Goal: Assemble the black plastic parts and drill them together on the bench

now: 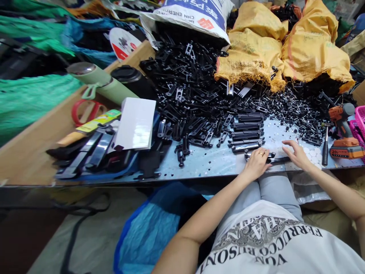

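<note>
At the bench's front edge, my left hand has its fingers curled over a shiny black bar-shaped part; part of it is hidden beneath the fingers. Just to the right, my right hand is open, fingers apart, near a second dark bar. I cannot tell whether its fingertips touch anything. Behind my left hand, several similar black bar-shaped parts lie side by side in a column. Loose black slotted pieces are heaped to their left. Small screws or pins lie behind and to the right.
An orange cordless drill and a hammer lie at the right. Yellow woven sacks and a white sack stand behind the heaps. To the left are a white box, red-handled scissors and a green bottle.
</note>
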`<state>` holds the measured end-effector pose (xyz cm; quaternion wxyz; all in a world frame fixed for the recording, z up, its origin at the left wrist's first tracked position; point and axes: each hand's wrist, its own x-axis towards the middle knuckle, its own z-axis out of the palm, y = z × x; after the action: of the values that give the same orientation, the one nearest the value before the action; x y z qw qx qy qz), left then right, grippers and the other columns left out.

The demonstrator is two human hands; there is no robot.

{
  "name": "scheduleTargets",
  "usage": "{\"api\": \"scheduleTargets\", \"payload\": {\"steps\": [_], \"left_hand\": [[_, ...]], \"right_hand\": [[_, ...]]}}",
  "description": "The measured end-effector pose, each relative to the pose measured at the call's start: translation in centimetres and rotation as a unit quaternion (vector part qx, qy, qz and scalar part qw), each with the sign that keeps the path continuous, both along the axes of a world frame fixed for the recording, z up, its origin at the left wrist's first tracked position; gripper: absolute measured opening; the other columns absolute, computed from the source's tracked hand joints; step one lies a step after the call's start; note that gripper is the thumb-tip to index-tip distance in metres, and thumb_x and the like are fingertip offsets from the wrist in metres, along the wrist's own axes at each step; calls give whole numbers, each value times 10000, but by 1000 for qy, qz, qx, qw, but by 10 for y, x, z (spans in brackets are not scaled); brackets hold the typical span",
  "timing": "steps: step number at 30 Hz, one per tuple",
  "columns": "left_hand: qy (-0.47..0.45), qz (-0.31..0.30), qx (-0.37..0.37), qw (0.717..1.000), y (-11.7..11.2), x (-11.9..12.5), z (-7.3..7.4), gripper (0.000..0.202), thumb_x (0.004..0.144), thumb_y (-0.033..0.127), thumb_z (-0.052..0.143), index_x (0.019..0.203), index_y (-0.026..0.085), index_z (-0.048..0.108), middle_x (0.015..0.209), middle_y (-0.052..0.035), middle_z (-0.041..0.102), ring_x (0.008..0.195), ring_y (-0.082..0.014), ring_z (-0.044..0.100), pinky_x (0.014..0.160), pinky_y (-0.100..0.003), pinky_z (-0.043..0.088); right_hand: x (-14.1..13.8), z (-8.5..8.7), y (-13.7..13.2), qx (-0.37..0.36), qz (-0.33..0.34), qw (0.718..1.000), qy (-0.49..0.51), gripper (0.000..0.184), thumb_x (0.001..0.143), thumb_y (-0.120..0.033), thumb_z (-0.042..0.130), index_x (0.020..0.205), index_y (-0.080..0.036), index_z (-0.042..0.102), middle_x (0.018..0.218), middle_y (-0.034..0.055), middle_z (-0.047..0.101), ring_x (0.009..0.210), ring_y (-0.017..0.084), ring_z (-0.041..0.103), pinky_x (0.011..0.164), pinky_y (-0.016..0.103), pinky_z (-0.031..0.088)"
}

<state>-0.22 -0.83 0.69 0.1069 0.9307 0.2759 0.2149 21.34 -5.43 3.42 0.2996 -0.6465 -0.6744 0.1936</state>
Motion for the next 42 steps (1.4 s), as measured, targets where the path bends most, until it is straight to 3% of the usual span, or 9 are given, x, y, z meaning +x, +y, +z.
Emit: {"api": "scheduleTargets", "payload": {"steps": [3,7,15,23,26,30,34,39,42], "left_hand": [[-33,86,24,995,-13,-19,-2,209,860,326,506,887,152,619,878,-117,642,905,-241,597,776,-359,461],[77,305,-68,947,-34,-38,-1,356,857,419,463,716,143,638,688,-120,638,716,-242,630,613,-320,449],[153,360,-232,890,-32,-11,2,352,857,337,430,832,112,700,795,-170,695,779,-273,671,671,-325,458],[97,274,-119,950,-33,-35,-7,321,883,330,431,796,138,673,761,-133,681,740,-240,653,637,-320,458],[22,100,12,995,-15,-38,-9,298,892,367,440,889,169,663,919,-120,677,923,-237,621,752,-334,465],[50,-97,49,993,13,-20,-5,394,865,403,512,1161,148,562,1125,-136,614,1033,-237,570,850,-351,445],[127,-50,-44,990,26,-4,11,361,926,391,388,996,144,641,921,-109,660,885,-210,608,756,-311,456],[140,77,-144,977,24,-3,25,501,957,410,270,863,153,690,857,-100,690,846,-190,637,743,-279,455],[160,180,-150,959,18,0,27,559,947,466,262,882,121,697,873,-135,694,838,-219,652,729,-295,468]], "right_hand": [[-35,6,1,75,112,989,-55,376,932,-402,400,1202,-172,526,1151,133,602,1101,221,540,963,389,424],[-83,-4,18,81,249,958,-116,463,943,-409,384,1343,-182,437,1358,126,461,1229,226,435,1022,399,375],[-100,-31,37,14,237,964,-124,426,970,-365,329,1325,-189,484,1238,107,549,1104,196,497,976,374,405],[-83,-25,12,61,217,965,-134,490,950,-421,344,1383,-196,393,1375,141,426,1233,241,404,996,432,376],[-39,-30,-12,95,138,969,-180,618,867,-531,476,1370,-183,390,1360,174,420,1210,291,423,954,461,394],[8,-40,-29,29,75,951,-299,563,826,-613,484,1110,-139,589,985,150,614,919,263,565,769,362,440],[19,-34,-25,-13,114,942,-316,549,891,-600,360,699,-147,604,694,92,594,688,185,560,618,269,375],[6,-4,-20,-45,191,941,-276,565,908,-607,303,708,-158,582,695,76,602,658,163,558,599,254,338],[-14,14,-17,-83,148,928,-333,537,881,-627,354,795,-154,593,737,91,619,697,192,567,613,272,346]]}}
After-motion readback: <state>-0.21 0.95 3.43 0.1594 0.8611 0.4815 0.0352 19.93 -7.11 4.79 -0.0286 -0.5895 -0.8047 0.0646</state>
